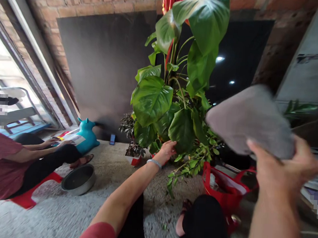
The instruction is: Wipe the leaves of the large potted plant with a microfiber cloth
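Note:
A tall potted plant with broad green leaves [152, 99] stands in front of me. My left hand [166, 152], a bracelet on its wrist, is at the lower edge of one hanging leaf [182, 129], with bent fingers closed on that edge. The leaf hides some of the fingertips. Raised at the right, my right hand [281, 166] grips a grey cloth [251, 120], thumb on the near side. Motion blurs the cloth, which is apart from the leaves.
A red bag [216, 187] stands right of the plant. A small potted plant [133, 151], a phone [112, 139], a grey basin [79, 180] and a teal animal-shaped toy [86, 134] are to the left. A person [10, 157] sits on a red stool [28, 197].

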The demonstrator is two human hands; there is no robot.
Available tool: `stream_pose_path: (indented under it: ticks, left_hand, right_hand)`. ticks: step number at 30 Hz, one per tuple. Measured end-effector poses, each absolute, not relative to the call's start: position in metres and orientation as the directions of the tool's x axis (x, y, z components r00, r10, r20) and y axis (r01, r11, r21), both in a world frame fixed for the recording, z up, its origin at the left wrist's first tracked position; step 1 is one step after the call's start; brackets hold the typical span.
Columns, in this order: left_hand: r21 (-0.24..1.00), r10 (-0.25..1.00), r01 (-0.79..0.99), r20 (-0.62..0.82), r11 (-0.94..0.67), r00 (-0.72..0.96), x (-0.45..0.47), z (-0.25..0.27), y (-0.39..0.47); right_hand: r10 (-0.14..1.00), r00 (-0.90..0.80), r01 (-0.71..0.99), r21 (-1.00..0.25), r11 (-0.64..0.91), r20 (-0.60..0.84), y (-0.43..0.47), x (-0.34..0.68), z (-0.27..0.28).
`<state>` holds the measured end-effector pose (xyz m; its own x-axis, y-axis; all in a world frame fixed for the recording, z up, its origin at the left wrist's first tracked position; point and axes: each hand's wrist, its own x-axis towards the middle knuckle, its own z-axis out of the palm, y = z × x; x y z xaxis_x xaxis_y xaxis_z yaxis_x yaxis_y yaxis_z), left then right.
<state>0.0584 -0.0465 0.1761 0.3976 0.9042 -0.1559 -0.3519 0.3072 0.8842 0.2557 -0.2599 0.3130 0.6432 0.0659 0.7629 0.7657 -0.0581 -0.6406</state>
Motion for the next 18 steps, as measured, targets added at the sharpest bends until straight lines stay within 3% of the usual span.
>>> stream_pose_path:
  ticks: [1,2,3,5,7,10,13,16,17,18]
  left_hand:
    - [0.879,0.889,-0.336,-0.182,0.339,0.421,0.063,0.179,-0.052]
    - [0.871,0.876,-0.328,-0.202,0.366,0.439,0.067,0.182,-0.056]
    - [0.865,0.870,-0.328,-0.214,0.380,0.443,0.070,0.183,-0.059]
    - [0.862,0.884,-0.343,-0.219,0.374,0.412,0.074,0.185,-0.063]
    - [0.858,0.905,-0.365,-0.228,0.361,0.359,0.071,0.182,-0.061]
    - [0.853,0.922,-0.385,-0.245,0.353,0.301,0.060,0.175,-0.057]
    - [0.854,0.913,-0.376,-0.237,0.358,0.332,0.052,0.170,-0.056]
    - [0.864,0.915,-0.381,-0.190,0.328,0.356,0.051,0.168,-0.062]
    - [0.869,0.920,-0.384,-0.176,0.312,0.349,0.051,0.168,-0.065]
    - [0.874,0.926,-0.385,-0.165,0.297,0.340,0.052,0.169,-0.068]
  right_hand:
    - [0.008,0.570,0.820,-0.568,-0.063,0.822,-0.245,0.255,0.324]
    - [0.037,0.503,0.863,-0.500,-0.065,0.864,-0.229,0.251,0.328]
    - [0.142,0.445,0.896,-0.441,-0.058,0.884,-0.216,0.244,0.324]
    - [0.480,0.334,0.929,-0.370,-0.020,0.811,-0.201,0.226,0.298]
    - [0.743,0.243,0.918,-0.395,0.031,0.624,-0.208,0.215,0.256]
    - [0.837,0.284,0.816,-0.576,0.045,0.468,-0.246,0.224,0.210]
    - [0.709,0.459,0.729,-0.683,0.044,0.535,-0.277,0.252,0.226]
    - [0.300,0.609,0.772,-0.636,-0.009,0.734,-0.271,0.265,0.290]
    - [0.192,0.577,0.811,-0.584,-0.025,0.794,-0.260,0.263,0.311]
    - [0.153,0.514,0.856,-0.516,-0.026,0.844,-0.246,0.257,0.329]
